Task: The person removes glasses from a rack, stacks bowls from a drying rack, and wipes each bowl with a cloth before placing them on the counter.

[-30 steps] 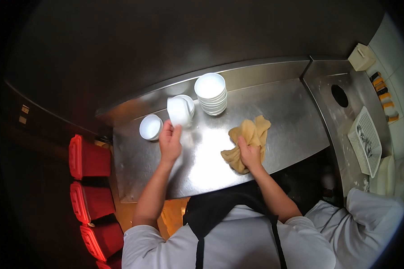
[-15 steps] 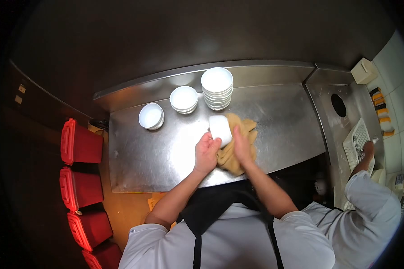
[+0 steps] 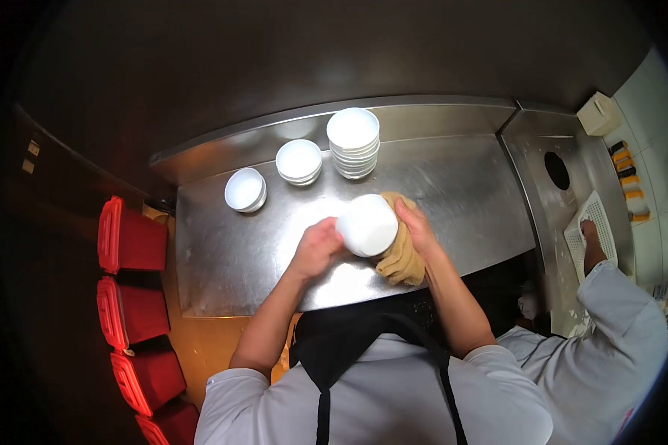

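A white bowl (image 3: pixel 367 225) is held up between my hands over the steel table, its round white face turned toward me. My left hand (image 3: pixel 319 248) is at the bowl's left edge, fingers curled against it and partly hidden behind. On the other side, my right hand (image 3: pixel 417 226) grips a tan cloth (image 3: pixel 402 259) pressed to the bowl's right side; the cloth hangs down below that hand. Beyond them stand a tall stack of white bowls (image 3: pixel 353 141), a shorter stack (image 3: pixel 299 161) and a small stack (image 3: pixel 246 190) at the left.
The steel table (image 3: pixel 460 193) has a raised back edge. Several red lidded bins (image 3: pixel 133 237) line the floor at left. At right, a co-worker's hand (image 3: pixel 591 231) reaches into a white perforated basket (image 3: pixel 605 222) beside a counter with a round dark hole (image 3: pixel 557 170).
The bowl has turned so its round face shows. My left hand has shifted left and down, and my right hand with the cloth slightly right. The co-worker's hand has moved within the basket.
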`<state>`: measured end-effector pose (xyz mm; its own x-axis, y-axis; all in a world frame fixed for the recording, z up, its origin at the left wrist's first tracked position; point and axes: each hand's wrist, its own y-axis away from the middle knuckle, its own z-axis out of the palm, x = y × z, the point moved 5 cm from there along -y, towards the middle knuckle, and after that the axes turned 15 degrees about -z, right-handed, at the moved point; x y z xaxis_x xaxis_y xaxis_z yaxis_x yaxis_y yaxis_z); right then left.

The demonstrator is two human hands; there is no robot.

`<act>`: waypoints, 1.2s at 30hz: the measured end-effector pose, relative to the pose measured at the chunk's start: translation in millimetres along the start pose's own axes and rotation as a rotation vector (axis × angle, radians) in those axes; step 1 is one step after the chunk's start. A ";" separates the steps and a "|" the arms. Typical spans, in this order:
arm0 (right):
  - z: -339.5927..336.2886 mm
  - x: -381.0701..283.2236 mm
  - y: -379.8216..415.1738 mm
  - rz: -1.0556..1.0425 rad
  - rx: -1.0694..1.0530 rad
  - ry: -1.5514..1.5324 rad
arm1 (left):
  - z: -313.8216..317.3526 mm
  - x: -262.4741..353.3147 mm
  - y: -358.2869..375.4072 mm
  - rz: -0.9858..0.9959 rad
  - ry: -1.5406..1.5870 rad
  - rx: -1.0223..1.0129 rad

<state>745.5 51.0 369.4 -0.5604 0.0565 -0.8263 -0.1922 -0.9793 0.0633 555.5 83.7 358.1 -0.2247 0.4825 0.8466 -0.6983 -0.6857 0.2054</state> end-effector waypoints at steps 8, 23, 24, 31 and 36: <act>65.3 15.3 31.2 -0.803 -0.544 0.836 | 7.5 -2.6 -13.3 -0.002 0.148 0.209; 41.6 59.6 21.8 -0.657 -0.670 1.203 | -13.4 7.8 -26.3 -0.309 0.373 0.138; 43.3 59.3 17.2 -0.537 -0.614 1.104 | -15.7 8.4 -27.1 -0.209 0.267 0.189; 43.3 67.4 32.1 -0.853 -0.998 1.263 | -12.2 7.8 -13.1 -0.365 0.409 -0.044; 62.2 85.4 45.8 -0.228 -0.555 1.028 | -25.2 7.7 -15.0 -0.200 0.121 0.186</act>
<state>638.7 23.0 336.5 0.3991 0.3063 -0.8642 0.3136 -0.9313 -0.1853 547.1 111.4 349.1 -0.1821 0.6719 0.7179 -0.6032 -0.6529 0.4580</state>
